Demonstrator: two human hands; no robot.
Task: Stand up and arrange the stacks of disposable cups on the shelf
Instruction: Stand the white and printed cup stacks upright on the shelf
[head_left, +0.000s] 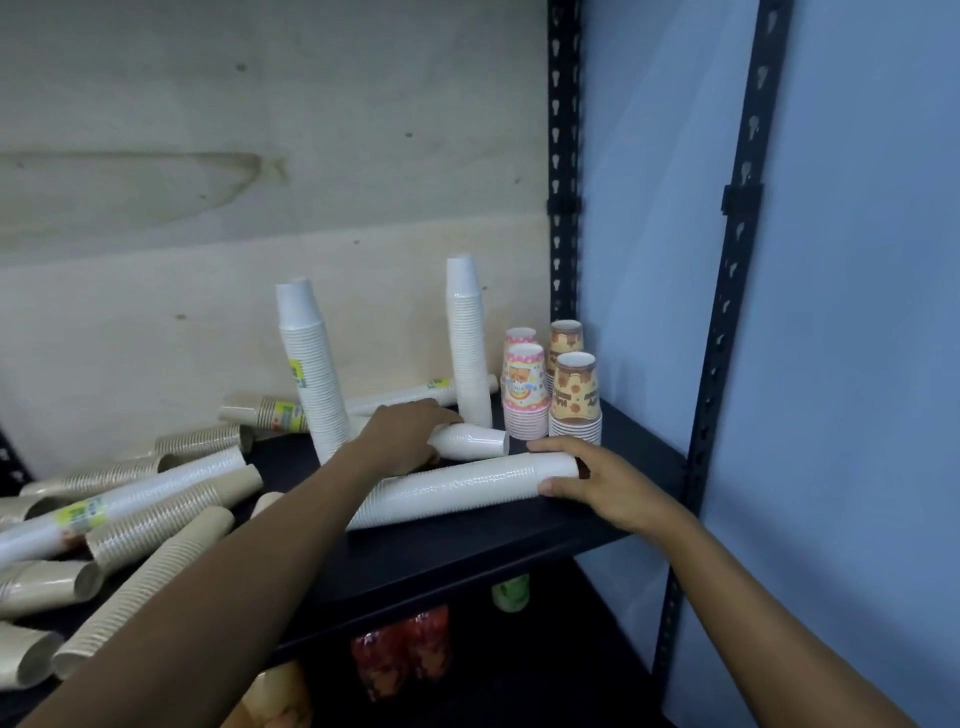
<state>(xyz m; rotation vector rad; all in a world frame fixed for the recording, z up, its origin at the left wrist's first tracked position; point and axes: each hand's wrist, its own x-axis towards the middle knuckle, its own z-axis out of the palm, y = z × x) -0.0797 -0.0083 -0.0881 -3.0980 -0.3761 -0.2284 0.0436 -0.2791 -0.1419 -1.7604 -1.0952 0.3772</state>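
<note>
Stack of white cups (457, 488) lies on its side near the shelf (519, 540) front edge, long axis running left to right. Right hand (608, 483) grip wraps its right end, thumb in front. Left hand (405, 434) grip holds a shorter white stack (478, 441) just behind.

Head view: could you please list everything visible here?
upright white stacks: two, white, shelf rear
long white stack: one, white, lying at front
short white stack: one, white, lying behind it
wrapped white stacks: two, white, lying left and rear
kraft stacks: several, tan, lying left
pink stacks: two, pink, upright right
orange stacks: two, orange-brown, beside pink
shelf: one, black, beneath all
bottles: few, red and green, below
left hand: one, holding short white stack
right hand: one, gripping long white stack
</note>
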